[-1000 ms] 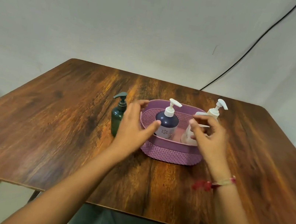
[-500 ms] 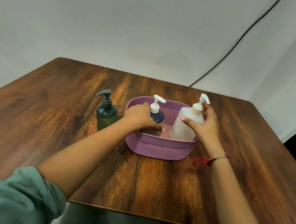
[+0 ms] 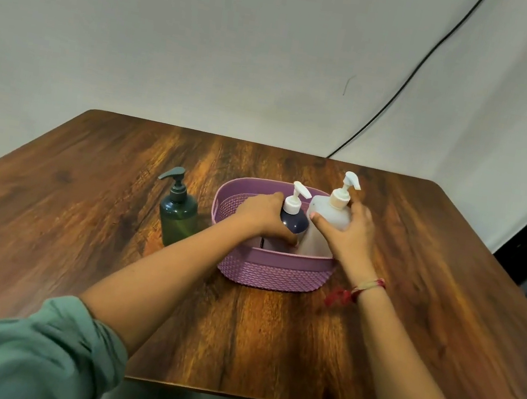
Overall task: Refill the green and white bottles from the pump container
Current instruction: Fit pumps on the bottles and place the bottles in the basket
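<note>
Plainly, right hand (image 3: 351,235) around white bottle (image 3: 326,214).

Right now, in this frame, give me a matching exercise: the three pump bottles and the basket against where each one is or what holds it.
Things:
1. green bottle
2. dark bottle
3. white bottle
4. purple basket

States:
A. in the basket, held by the right hand
B. on the table, with two bottles inside
C. in the basket, held by the left hand
D. on the table outside the basket, untouched

Pairs: 1-D, 2-C, 3-A, 4-B
</note>
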